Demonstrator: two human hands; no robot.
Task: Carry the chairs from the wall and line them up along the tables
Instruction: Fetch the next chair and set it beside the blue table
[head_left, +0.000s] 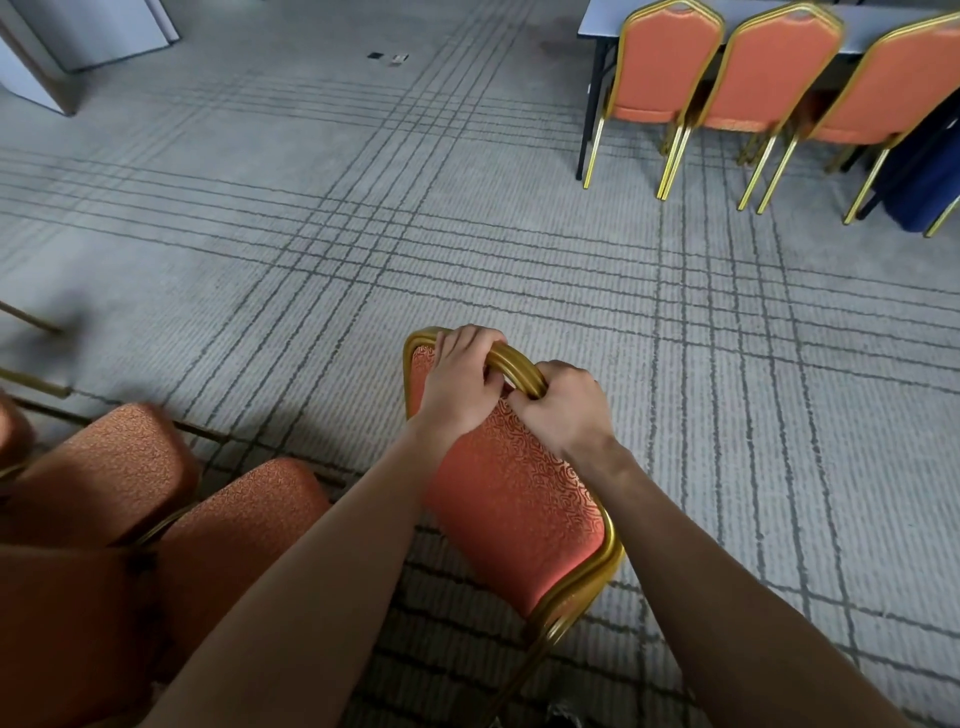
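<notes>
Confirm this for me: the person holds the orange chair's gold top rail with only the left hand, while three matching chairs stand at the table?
Not quite: the head view shows both the left hand and the right hand curled round the gold top rail of the orange chair. The three matching chairs do stand at the table.

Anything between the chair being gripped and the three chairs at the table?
Head view: only bare grey line-patterned carpet lies between the held orange gold-framed chair and the three orange chairs at the grey table.
</notes>
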